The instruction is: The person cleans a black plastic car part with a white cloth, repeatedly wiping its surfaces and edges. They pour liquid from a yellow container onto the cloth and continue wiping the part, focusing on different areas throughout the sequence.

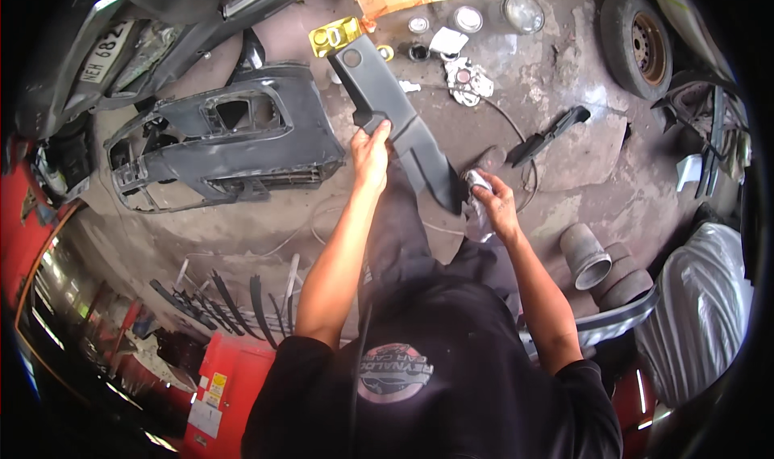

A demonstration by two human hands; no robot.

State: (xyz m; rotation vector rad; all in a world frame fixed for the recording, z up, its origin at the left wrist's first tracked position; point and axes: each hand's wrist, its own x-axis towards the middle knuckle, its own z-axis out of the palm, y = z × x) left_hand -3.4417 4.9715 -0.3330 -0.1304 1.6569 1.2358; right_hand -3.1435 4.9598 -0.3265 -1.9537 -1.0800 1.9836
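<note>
A long dark grey plastic car trim panel (395, 108) slants in front of me, with a round hole near its far end. My left hand (372, 154) is closed on its left edge, about midway along. My right hand (498, 206) is closed around a crumpled whitish cloth (479, 221), right beside the panel's pointed near end. Whether the cloth touches the panel I cannot tell. Past the panel's far end stands a yellow can (334, 36).
A dark car bumper (302, 128) lies on the floor at left. Open tins (467, 19), a stained white rag (469, 82) and a black trim piece (550, 136) lie ahead to the right. A wheel (637, 45) is at far right. Near my right arm is a grey cylinder (584, 256).
</note>
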